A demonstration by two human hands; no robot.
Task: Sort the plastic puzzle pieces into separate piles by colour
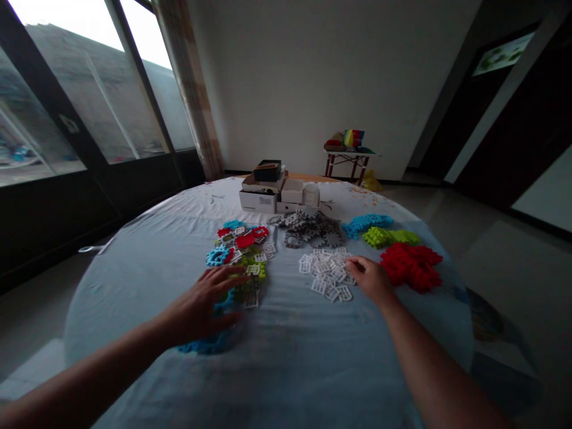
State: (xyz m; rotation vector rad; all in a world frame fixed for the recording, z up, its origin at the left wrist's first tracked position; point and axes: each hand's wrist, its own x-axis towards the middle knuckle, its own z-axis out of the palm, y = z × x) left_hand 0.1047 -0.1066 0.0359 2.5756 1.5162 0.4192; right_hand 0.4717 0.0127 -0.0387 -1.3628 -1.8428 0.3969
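My left hand hovers with fingers spread over the mixed pile of plastic building pieces at the left. In that pile lie a blue gear-edged ring, a red piece, lime-green pieces and white lattice pieces. More blue pieces show beneath the hand, partly hidden. My right hand is closed in a pinch at the right edge of a heap of white lattice pieces. Whatever its fingertips hold is too small to make out.
Behind the white heap lies a grey pile of toothed pieces. Blue, lime-green and red piles line the right. Boxes stand at the far side of the cloth-covered round table. A small side table stands beyond.
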